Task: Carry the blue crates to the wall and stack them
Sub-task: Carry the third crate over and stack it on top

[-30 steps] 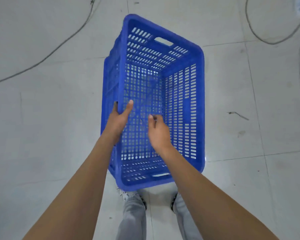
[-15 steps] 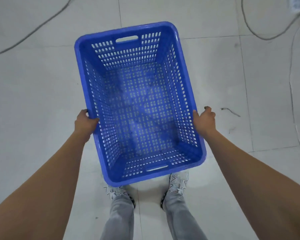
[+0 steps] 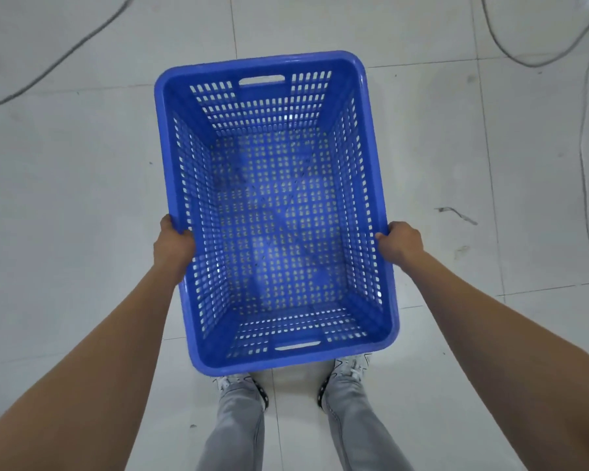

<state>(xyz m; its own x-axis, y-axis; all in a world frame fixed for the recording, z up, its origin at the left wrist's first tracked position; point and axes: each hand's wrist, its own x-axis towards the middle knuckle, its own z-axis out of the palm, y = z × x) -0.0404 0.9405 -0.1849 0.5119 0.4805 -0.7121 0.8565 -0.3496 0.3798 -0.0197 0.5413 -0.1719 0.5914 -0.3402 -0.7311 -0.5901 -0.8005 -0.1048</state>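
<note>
As arms extend, left hand (image 3: 173,244) and right hand (image 3: 401,242) grip crate (image 3: 371,130)

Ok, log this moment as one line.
crate: open side up, empty | left hand: on left rim | right hand: on right rim | wall: not in view

- A crate (image 3: 276,212) sits in the middle of the view, open side up, its long sides running away from the person.
- The left hand (image 3: 173,244) grips the crate's left long rim, the right hand (image 3: 401,244) the right long rim, opposite each other and nearer the person's end.
- A handle slot (image 3: 262,79) sits in the far end wall, another (image 3: 297,346) in the near end wall.
- Two shoes (image 3: 240,385) stand on the tiled floor (image 3: 82,198), just behind the crate's near end.
- One cable (image 3: 58,61) lies on the floor far left of the crate, another (image 3: 585,137) far right.
</note>
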